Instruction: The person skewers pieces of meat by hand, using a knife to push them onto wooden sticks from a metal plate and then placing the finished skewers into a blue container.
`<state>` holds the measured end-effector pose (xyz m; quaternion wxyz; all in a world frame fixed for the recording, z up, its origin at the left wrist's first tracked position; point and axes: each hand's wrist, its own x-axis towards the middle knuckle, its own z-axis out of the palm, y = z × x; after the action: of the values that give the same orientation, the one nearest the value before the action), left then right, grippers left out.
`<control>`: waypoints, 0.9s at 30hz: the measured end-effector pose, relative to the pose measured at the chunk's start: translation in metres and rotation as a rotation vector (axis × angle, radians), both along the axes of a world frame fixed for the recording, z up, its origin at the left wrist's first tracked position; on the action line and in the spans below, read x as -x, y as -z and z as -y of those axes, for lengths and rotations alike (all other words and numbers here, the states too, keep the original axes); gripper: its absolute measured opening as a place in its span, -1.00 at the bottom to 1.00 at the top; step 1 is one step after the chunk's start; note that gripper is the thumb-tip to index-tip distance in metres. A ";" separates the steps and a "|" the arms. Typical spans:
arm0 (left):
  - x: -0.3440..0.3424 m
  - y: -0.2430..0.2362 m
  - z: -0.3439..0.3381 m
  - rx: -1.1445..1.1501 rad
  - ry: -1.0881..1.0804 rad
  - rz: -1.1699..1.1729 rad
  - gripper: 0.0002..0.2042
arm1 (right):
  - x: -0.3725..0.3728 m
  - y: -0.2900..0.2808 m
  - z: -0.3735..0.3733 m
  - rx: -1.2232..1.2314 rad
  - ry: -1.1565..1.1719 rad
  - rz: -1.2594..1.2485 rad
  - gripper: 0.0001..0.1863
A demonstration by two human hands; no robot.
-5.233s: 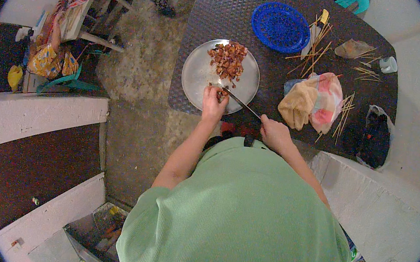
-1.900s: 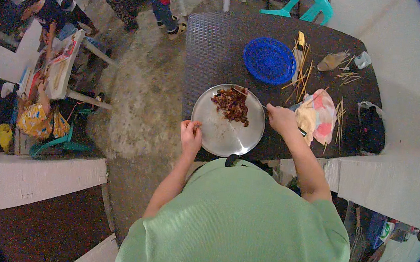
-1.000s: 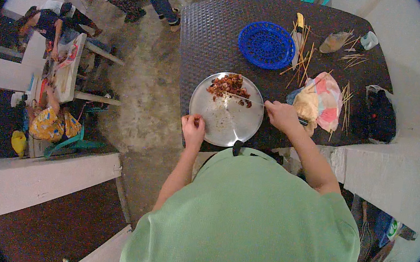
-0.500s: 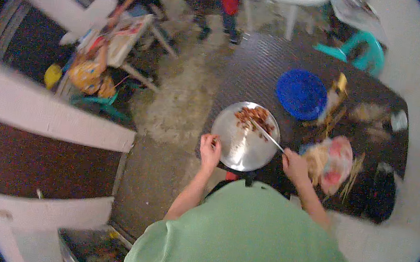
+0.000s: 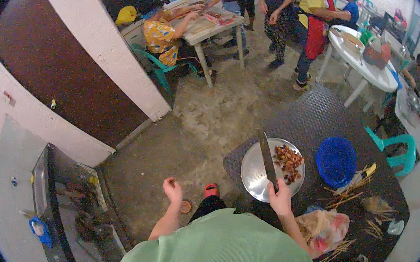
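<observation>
Metal plate [image 5: 254, 173] at counter's [image 5: 303, 110] near-left corner: chopped brown pieces [image 5: 289, 163]. Blue basket [image 5: 336, 163]: interior unclear. Right fingers [image 5: 272, 191] wrapped round knife [image 5: 267, 158]; left fingers [image 5: 168, 182] curled, contents indistinct

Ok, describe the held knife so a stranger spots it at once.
On the dark textured table sits a round metal tray of chopped meat. Over the tray, a knife points away from the person, gripped in the right hand; the yellow-handled knife lies beside the blue basket.
</observation>
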<state>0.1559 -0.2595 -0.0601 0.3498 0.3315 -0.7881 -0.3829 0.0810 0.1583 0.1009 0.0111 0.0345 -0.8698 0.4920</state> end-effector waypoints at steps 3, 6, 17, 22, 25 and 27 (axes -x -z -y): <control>-0.025 0.021 0.020 -0.061 -0.261 0.279 -0.83 | 0.016 0.025 0.019 -0.035 0.017 -0.050 -0.72; -0.065 0.038 0.054 -0.146 -0.461 0.399 -0.84 | 0.031 0.026 0.052 0.035 -0.074 0.001 -0.74; -0.025 0.092 0.195 -0.322 -0.339 0.669 -0.88 | 0.083 0.014 0.209 0.116 -0.122 0.127 -0.87; 0.034 0.093 0.246 -0.133 -0.107 0.648 -0.90 | 0.105 0.044 0.255 0.150 -0.163 -0.017 -0.85; 0.063 0.084 0.262 -0.154 -0.086 0.531 -0.91 | 0.106 0.040 0.268 0.036 -0.116 0.100 -0.70; 0.079 0.079 0.269 -0.200 -0.083 0.496 -0.91 | 0.105 0.028 0.275 -0.030 -0.090 0.163 -0.66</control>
<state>0.0770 -0.5282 -0.1394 0.1270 0.4800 -0.7937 -0.3514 -0.0243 -0.1164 0.0729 -0.0823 0.0333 -0.8727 0.4802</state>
